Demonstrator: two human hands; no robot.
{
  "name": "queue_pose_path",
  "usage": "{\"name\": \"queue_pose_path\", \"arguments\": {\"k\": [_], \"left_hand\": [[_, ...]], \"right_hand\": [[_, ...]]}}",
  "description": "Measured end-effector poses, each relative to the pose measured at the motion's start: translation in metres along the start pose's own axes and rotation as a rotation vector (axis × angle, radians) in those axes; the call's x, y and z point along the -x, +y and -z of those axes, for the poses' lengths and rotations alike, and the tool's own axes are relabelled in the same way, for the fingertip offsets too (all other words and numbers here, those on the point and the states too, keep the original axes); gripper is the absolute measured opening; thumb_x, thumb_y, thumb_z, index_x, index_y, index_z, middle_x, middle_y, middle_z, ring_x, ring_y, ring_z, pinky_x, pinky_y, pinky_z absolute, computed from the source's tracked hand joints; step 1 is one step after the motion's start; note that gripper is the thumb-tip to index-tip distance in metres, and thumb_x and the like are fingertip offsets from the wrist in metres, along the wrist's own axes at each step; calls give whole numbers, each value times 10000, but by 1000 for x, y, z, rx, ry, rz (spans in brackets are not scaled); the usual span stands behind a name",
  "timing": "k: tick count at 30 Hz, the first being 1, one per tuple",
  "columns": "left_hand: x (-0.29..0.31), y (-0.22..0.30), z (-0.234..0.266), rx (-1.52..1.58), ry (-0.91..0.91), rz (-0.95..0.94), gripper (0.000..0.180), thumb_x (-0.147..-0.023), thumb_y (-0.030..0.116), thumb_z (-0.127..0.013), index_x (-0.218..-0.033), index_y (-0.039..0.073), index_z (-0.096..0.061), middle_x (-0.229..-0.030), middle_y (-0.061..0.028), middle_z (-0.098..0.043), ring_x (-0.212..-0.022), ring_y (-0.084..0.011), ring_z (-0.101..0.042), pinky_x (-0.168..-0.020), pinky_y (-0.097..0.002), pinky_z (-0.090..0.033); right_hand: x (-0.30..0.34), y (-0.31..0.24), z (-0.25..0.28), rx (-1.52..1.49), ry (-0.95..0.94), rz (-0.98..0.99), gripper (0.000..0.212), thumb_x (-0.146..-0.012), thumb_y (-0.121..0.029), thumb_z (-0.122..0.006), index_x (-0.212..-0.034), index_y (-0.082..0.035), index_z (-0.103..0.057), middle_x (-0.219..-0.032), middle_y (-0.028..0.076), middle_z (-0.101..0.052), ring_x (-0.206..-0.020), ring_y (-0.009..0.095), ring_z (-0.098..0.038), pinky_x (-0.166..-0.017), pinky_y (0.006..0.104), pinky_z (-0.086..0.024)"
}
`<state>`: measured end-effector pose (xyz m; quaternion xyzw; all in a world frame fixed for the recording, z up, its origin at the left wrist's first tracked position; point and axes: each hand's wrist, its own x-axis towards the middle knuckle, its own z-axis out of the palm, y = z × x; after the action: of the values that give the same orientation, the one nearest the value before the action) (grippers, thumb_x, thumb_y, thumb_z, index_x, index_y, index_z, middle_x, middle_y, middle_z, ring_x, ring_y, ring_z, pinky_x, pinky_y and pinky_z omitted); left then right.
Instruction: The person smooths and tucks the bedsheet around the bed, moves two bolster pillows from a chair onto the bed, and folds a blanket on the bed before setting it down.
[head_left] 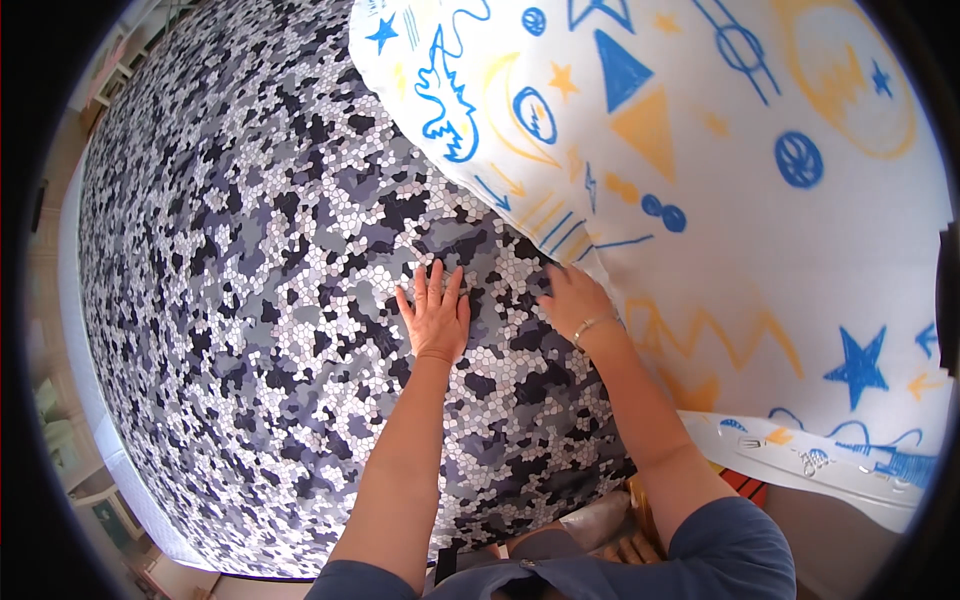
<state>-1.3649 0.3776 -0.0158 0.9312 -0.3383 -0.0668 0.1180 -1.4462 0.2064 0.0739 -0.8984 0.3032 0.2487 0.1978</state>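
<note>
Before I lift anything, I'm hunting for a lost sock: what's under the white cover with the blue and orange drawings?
The white cover lies over the grey mosaic-patterned bedspread, whose right part it hides. The right hand rests at its edge. Anything beneath is covered.

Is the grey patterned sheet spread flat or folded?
Spread flat: the sheet covers the bed without folds, left hand pressed flat on it.

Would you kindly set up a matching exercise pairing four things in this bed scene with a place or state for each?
Things:
1. left hand
2. right hand
3. mosaic sheet
4. white cover

Descriptions:
A. blue and orange doodles, lying at the right
B. flat, fingers together, on the grey pattern
C. at the white cover's edge, bracelet on the wrist
D. grey, black and white, spread across the bed

Pairs: 1-B, 2-C, 3-D, 4-A
</note>
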Motion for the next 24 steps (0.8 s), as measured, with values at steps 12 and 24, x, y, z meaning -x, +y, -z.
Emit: {"name": "queue_pose_path", "arguments": {"k": [12,24], "left_hand": [[-10,-2,-5,152,16,18,394,-821,253,-402,-1212,202,-387,-1302,1,-302,-1240,-205,-186,-1001,-461,-42],[-9,-6,-7,188,7,21,390,-814,252,-416,-1200,200,-403,-1295,6,-310,-1235,-209,-195,-999,-471,-39]], "right_hand": [[-185,16,7,-447,659,90,434,-812,-218,-429,-1207,-55,-352,-1235,185,-361,-1164,302,-316,-953,348,-264],[-213,-8,38,-361,658,-37,457,-838,-320,-306,-1185,-29,-361,-1158,207,-436,-1044,344,-432,-915,391,-316]]}}
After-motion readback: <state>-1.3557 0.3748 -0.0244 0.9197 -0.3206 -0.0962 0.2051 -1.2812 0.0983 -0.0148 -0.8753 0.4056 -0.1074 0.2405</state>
